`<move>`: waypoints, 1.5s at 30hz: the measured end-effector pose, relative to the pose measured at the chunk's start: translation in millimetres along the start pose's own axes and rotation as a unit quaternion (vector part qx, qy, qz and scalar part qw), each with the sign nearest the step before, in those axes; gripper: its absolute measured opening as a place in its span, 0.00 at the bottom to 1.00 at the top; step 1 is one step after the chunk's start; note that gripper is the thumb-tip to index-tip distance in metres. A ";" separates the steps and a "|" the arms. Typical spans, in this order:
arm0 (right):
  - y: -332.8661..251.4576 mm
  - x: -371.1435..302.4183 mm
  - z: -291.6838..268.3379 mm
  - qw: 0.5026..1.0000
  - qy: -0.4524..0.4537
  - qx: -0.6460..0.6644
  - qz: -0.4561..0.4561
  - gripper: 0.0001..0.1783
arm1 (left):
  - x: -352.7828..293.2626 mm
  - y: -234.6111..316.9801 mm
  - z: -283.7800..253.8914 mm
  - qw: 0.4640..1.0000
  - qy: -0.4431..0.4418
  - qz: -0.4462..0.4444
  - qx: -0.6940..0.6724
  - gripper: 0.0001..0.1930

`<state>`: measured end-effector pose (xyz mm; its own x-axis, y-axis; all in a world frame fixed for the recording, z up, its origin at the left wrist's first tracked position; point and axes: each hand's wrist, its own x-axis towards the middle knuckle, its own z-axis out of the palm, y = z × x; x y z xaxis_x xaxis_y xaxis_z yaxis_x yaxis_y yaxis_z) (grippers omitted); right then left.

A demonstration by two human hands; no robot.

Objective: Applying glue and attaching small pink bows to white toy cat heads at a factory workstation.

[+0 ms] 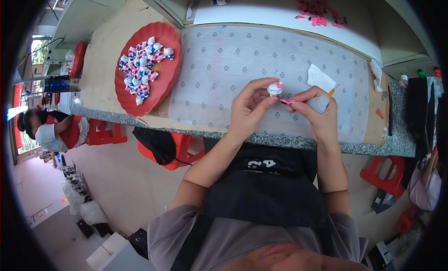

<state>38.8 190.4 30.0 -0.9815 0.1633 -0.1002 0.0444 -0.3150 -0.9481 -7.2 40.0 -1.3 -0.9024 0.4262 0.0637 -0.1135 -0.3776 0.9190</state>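
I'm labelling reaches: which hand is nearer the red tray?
Left. The left hand, holding the white figure, is right of the tray; the right hand is farther right, beyond the left hand.

Bench (399,136) with sheet (205,100), red dish (168,84)

You hold a little white toy and a pink bit close together.
Your left hand (247,107) pinches the white toy (275,88), which has a pink spot on its head, and your right hand (322,116) grips the pink bit (288,102), which has some black on it, just beside the toy. A pale bottle (318,104) with an orange neck and a thin tip is tucked in your right hand too. Under your hands is a white sheet (210,91) with small marks, and a scrap of white paper (320,77) lies on it. To your left, a red plate (124,93) holds a heap of small toys (141,77) in white, blue and pink. More pink bits (317,12) lie at the back.
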 end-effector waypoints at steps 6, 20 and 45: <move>8.8 4.4 6.2 0.999 -0.007 -0.021 -0.028 0.04 | 0.1 -6.2 1.1 0.991 -0.014 0.078 0.105 0.16; 20.9 4.9 8.5 0.993 0.026 -0.075 -0.088 0.06 | -0.8 2.4 1.6 0.999 -0.016 0.040 0.009 0.12; 17.0 1.4 4.7 0.989 -0.024 -0.122 -0.084 0.10 | -3.5 -0.8 -0.3 0.992 -0.037 0.072 0.100 0.08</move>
<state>37.4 180.9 15.2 -0.9863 0.1476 0.0741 -0.0825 -0.0517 -0.9953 -4.1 38.6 -2.4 -0.8694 0.4413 0.2222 0.1068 -0.2712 0.9566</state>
